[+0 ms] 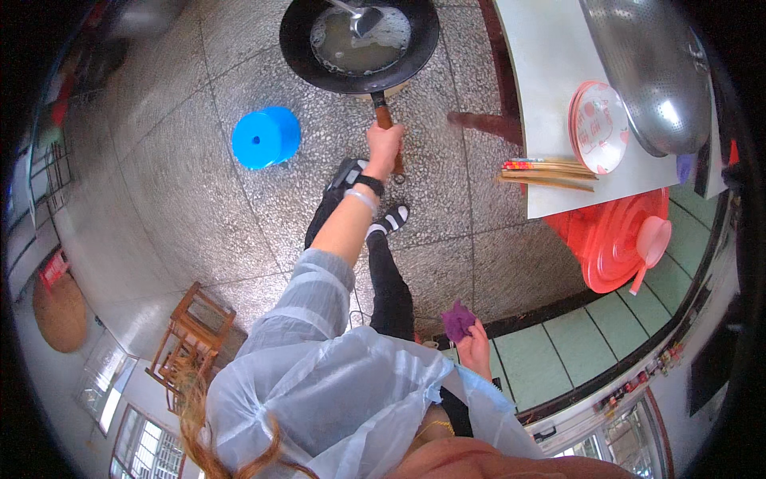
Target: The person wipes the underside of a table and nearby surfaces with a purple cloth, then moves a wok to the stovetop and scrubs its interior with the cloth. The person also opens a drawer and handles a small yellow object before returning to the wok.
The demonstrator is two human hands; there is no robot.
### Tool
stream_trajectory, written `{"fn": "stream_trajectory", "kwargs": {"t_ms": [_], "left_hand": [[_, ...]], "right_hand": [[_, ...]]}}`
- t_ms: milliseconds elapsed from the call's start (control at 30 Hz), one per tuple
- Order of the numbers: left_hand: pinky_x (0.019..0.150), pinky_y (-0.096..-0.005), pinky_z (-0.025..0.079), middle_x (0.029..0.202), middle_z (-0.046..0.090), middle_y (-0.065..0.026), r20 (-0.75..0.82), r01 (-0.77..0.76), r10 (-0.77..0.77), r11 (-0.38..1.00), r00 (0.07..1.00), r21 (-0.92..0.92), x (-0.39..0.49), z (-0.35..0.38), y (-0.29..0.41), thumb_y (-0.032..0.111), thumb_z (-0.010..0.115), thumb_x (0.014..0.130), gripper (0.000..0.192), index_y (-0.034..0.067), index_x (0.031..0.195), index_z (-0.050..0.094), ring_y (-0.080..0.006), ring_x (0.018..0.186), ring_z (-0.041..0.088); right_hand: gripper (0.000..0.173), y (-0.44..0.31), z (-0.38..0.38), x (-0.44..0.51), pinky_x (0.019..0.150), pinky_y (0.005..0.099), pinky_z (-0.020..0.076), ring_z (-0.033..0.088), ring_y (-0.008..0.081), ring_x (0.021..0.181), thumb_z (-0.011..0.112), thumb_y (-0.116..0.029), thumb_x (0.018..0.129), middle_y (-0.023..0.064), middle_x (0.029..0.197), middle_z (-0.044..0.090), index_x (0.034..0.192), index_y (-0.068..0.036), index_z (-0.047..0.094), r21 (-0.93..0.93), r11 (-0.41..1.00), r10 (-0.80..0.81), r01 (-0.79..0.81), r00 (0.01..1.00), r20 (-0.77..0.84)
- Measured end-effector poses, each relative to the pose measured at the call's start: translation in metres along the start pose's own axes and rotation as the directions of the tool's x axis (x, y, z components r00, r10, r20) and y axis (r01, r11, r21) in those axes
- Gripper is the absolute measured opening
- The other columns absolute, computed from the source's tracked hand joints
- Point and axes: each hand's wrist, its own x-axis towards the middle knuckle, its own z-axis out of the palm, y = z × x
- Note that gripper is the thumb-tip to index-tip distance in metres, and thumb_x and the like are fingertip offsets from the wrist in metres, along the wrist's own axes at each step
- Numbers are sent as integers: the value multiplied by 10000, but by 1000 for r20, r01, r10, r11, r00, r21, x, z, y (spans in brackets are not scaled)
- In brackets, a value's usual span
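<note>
My left hand [385,143] is wrapped around the wooden handle [383,115] of a black wok [293,42]. Cloudy, pale yellowish liquid [344,55] lies in the wok, and a metal spatula [364,21] rests with its blade in it. What supports the wok is mostly hidden; a beige edge shows beneath. Lower and to the right, away from the wok, my right hand [474,347] grips a crumpled purple cloth [458,321].
A blue plastic stool [266,138] stands left of my feet. On the white table [553,72] at right are stacked plates [598,129], chopsticks [553,170] and a perforated metal basin [658,78]. Near its corner are a red lidded tub [604,257] and pink ladle [653,239]. Wooden chair [197,329] lower left.
</note>
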Motion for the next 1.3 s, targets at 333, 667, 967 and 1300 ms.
{"fn": "stream_trajectory", "kwargs": {"t_ms": [333, 667, 967, 1300], "left_hand": [[409, -304, 423, 568, 527, -30, 153, -91, 50, 956, 987, 277, -35, -106, 31, 79, 615, 745, 113, 36, 749, 510, -141, 436, 524], [423, -295, 427, 596, 519, -23, 231, -90, 9, 934, 973, 346, -161, -200, 64, 92, 597, 734, 113, 40, 769, 503, -128, 461, 513], [428, -277, 424, 602, 504, -5, 319, -119, -83, 816, 944, 565, -336, -331, 124, 63, 606, 750, 124, 30, 804, 500, -108, 464, 509], [450, -249, 426, 637, 499, 12, 496, -278, -233, 601, 837, 750, -487, -487, 205, 75, 651, 776, 166, 40, 819, 495, -73, 504, 502]], "right_hand": [[411, -12, -13, 7, 1009, 450, 429, 565, 296, 1128, 397, 11, 874, 174, 1222, 575, 1274, 45, 484, -217, 976, 7, -2, 1000, 24], [378, -22, 17, 9, 969, 399, 466, 600, 260, 1051, 409, 46, 840, 143, 1154, 612, 1190, 34, 548, -284, 957, -71, 64, 997, -15], [394, 2, 249, -61, 989, 344, 426, 554, 224, 1138, 482, -56, 887, 134, 1229, 580, 1270, 29, 519, -410, 559, -248, 721, 617, 746], [522, -40, 344, -39, 906, 348, 441, 603, 265, 984, 564, -450, 891, 174, 1093, 640, 1089, 28, 631, -647, -201, -598, 735, 431, 676]]}}
